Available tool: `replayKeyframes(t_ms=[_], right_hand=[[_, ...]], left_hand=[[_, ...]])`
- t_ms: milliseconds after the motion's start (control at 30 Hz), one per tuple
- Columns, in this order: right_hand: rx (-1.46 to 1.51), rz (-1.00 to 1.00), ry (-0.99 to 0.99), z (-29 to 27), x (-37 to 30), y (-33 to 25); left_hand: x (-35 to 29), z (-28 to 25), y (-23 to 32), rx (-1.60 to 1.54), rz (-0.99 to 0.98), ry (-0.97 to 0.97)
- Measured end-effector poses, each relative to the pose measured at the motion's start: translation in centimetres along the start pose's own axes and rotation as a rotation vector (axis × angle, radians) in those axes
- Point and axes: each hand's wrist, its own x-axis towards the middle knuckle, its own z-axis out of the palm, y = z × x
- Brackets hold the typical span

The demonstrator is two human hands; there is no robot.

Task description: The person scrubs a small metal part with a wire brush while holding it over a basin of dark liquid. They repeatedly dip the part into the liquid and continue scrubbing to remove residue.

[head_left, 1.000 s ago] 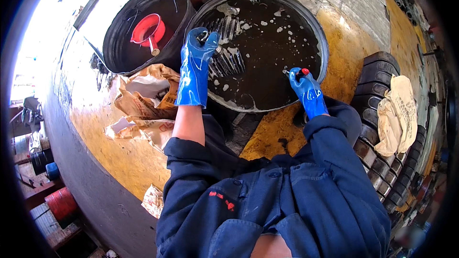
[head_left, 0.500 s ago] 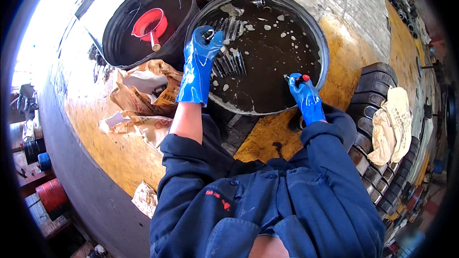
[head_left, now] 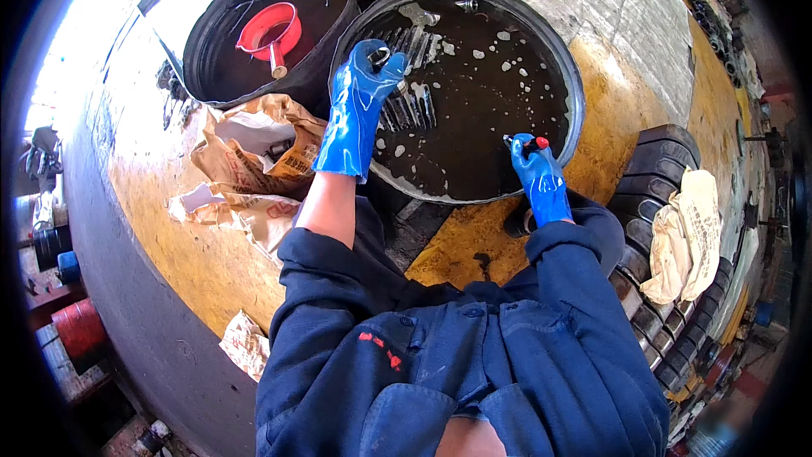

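Observation:
My left hand (head_left: pixel 355 101), in a long blue rubber glove, is closed around a small shiny ring-shaped metal part (head_left: pixel 380 57) above the left side of a round tub (head_left: pixel 578 110) of dark liquid. Most of that part is hidden by the fingers. My right hand (head_left: pixel 539 178), gloved alike, grips a tool with a red-and-black handle (head_left: pixel 540 144) over the tub's near right edge. Its thin tip points left, and its kind is unclear. Ribbed metal pieces (head_left: pixel 410 108) lie in the liquid beside my left hand. Pale foam patches (head_left: pixel 479 54) float on the surface.
A second dark tub (head_left: pixel 203 76) holds a red dipper (head_left: pixel 292 34) at the back left. Torn brown paper bags (head_left: pixel 233 173) lie near my left forearm. Black ribbed parts (head_left: pixel 655 169) are stacked at right, with a beige cloth or bag (head_left: pixel 698 228) on top.
The view has shifted slightly. Both hands stay nearly in place over the tub, still gripping the metal part and the red-and-black tool.

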Motion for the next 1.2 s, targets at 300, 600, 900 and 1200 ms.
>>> replayKeyframes(t_ms=[300, 600, 900, 1200], right_hand=[[-0.032, -0.037, 0.021, -0.4, -0.3, -0.9], [-0.039, -0.038, 0.000, -0.5, -0.1, -0.8], [-0.077, -0.010, -0.008, -0.1, 0.2, -0.4], [-0.074, -0.006, 0.003, 0.3, 0.2, 0.2]], left_hand=[[-0.3, -0.1, 0.2, -0.025, -0.031, -0.023], [-0.3, 0.1, 0.6, -0.031, -0.043, -0.032], [-0.3, -0.1, 1.0, -0.004, -0.044, -0.042], [-0.4, -0.1, 0.9, -0.026, -0.046, -0.053]])
